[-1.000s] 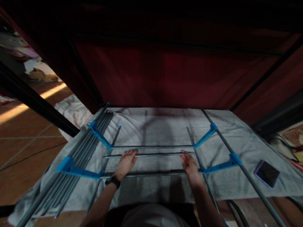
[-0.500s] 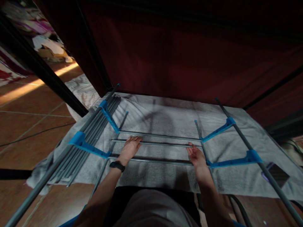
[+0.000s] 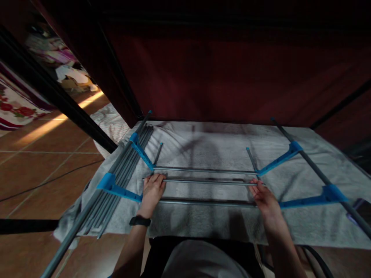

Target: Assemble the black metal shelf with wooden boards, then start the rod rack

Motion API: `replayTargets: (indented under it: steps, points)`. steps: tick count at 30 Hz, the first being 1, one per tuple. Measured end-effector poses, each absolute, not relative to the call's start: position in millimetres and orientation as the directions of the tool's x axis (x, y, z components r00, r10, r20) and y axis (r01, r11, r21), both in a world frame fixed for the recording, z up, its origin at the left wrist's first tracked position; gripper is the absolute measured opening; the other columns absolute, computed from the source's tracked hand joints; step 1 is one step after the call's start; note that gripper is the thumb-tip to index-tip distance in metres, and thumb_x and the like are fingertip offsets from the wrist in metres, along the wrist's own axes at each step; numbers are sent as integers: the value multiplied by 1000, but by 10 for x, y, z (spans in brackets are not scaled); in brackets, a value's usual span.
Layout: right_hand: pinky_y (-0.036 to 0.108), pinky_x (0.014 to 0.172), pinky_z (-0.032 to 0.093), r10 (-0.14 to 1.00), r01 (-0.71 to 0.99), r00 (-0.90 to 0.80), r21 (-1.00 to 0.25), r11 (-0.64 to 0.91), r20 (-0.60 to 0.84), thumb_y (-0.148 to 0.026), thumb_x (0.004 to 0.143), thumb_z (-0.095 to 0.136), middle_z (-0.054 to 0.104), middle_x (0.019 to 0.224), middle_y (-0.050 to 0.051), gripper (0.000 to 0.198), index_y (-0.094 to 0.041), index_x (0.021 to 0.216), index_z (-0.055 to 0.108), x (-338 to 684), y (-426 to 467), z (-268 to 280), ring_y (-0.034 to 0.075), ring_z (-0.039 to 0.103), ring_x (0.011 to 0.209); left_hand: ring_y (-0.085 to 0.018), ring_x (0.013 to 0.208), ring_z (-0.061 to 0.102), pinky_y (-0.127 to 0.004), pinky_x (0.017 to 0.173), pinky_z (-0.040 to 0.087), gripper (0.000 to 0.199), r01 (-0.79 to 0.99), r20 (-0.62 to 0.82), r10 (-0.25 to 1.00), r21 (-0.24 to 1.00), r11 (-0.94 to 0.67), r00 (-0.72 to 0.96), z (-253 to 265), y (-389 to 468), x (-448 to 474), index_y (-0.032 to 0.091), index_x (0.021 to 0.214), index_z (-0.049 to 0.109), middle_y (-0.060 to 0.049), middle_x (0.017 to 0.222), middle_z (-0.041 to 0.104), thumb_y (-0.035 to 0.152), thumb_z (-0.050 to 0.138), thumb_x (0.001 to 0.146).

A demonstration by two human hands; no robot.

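Observation:
A thin grey metal rod point(image 3: 208, 182) lies crosswise between two fixed crossbars, the far crossbar point(image 3: 203, 170) and the near crossbar point(image 3: 205, 202). My left hand point(image 3: 153, 191), with a dark band on the wrist, is closed over its left end. Near the right end, my right hand point(image 3: 263, 197) pinches the rod between thumb and fingers, palm turned partly up. Blue plastic brackets point(image 3: 142, 152) join the crossbars to a long side pole point(image 3: 87, 210) on the left. Similar blue brackets point(image 3: 279, 158) meet the right pole point(image 3: 314, 168).
Several loose grey tubes point(image 3: 121, 181) lie side by side at the left. Everything rests on a grey cloth point(image 3: 214, 144) before a dark red panel point(image 3: 214, 81). A dark object with a purple edge point(image 3: 361, 210) lies at far right. A black cable point(image 3: 52, 178) crosses the tiled floor.
My right hand has slid right toward the rod's right end. My left hand has shifted to its left end. The view has moved slightly.

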State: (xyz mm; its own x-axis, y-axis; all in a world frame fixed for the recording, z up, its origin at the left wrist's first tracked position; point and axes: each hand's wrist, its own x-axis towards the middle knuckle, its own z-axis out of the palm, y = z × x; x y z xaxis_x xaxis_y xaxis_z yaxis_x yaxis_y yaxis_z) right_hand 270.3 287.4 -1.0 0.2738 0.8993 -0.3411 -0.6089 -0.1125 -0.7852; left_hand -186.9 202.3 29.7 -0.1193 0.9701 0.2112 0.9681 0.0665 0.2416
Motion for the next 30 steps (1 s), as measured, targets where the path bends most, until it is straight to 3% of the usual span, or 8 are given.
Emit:
replayTargets:
  steps: [5, 11, 19, 30]
  points:
    - [27, 79, 60, 860, -660, 343, -748, -66, -378, -16, 73, 71, 74, 89, 1, 10, -22, 79, 67, 2800, 2973, -16, 14, 71, 84, -27, 106, 59, -49, 101, 34, 24, 968, 268, 936, 167, 188, -228, 208, 2092, -2002, 19, 103, 67, -10, 113, 68, 22, 46, 91]
    - [24, 72, 60, 814, -684, 413, -730, -20, -409, -16, 75, 69, 73, 80, 1, 6, -21, 78, 66, 2696, 3087, -104, 13, 70, 75, -28, 102, 60, -42, 89, 44, 27, 966, 214, 947, 146, 211, -240, 123, 2234, -2036, 20, 102, 68, -9, 108, 70, 20, 44, 90]
    - [22, 66, 58, 789, -725, 395, -687, -47, -471, -17, 78, 69, 72, 73, 0, 5, -19, 78, 64, 2626, 3134, -152, 12, 68, 63, -28, 101, 64, -53, 106, 33, 30, 997, 292, 955, 67, 29, -48, 17, 2234, -2034, 21, 103, 69, -9, 100, 74, 23, 42, 91]
    - [25, 67, 58, 811, -715, 341, -692, -105, -475, -14, 77, 66, 74, 78, 1, 5, -19, 78, 65, 2408, 3245, -312, 14, 69, 70, -26, 98, 67, -39, 86, 51, 31, 978, 234, 969, 172, -118, 76, -75, 2270, -2101, 24, 105, 69, -7, 103, 74, 32, 43, 91]
